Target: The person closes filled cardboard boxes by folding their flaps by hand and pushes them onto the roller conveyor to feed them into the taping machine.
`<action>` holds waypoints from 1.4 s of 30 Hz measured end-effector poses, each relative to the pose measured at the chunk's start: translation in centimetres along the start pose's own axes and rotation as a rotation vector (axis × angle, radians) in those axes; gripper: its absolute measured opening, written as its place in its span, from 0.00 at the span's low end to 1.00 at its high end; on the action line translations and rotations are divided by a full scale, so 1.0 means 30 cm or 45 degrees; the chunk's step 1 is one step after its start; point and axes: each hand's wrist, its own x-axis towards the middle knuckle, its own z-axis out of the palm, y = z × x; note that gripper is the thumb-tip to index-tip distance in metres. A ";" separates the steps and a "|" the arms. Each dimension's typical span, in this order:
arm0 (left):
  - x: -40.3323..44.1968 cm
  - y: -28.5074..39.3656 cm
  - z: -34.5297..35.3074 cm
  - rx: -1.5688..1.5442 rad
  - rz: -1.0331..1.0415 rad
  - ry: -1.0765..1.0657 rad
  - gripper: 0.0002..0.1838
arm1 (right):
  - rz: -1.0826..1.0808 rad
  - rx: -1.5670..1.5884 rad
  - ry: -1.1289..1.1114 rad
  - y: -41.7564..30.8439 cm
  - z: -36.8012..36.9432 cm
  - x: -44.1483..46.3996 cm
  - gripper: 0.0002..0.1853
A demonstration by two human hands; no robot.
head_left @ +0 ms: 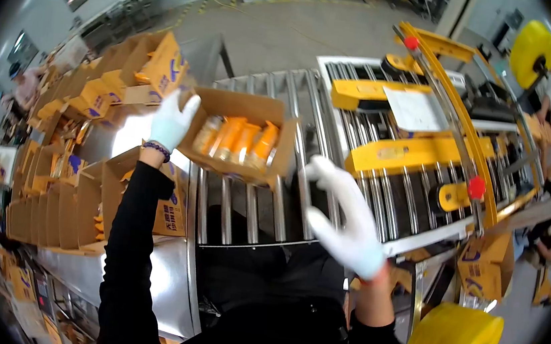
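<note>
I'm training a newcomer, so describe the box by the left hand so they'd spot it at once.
Start at the silver roller conveyor, left of the yellow-framed carton sealer. Over it, beside the gloved left hand, is an open cardboard box holding orange packets in a row. Unlike the cartons crowded on the steel table to its left, it stands out over the conveyor.

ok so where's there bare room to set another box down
Bare rollers lie between the open carton and the person's lap. The steel table has a bare patch below the stacked-up cartons, beside the left sleeve. Crowded: further left, with cartons; right, around the yellow guides.
</note>
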 end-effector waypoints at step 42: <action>-0.610 0.115 -0.172 0.225 -0.579 0.139 0.11 | -0.321 -1.159 -0.171 0.462 0.091 0.371 0.48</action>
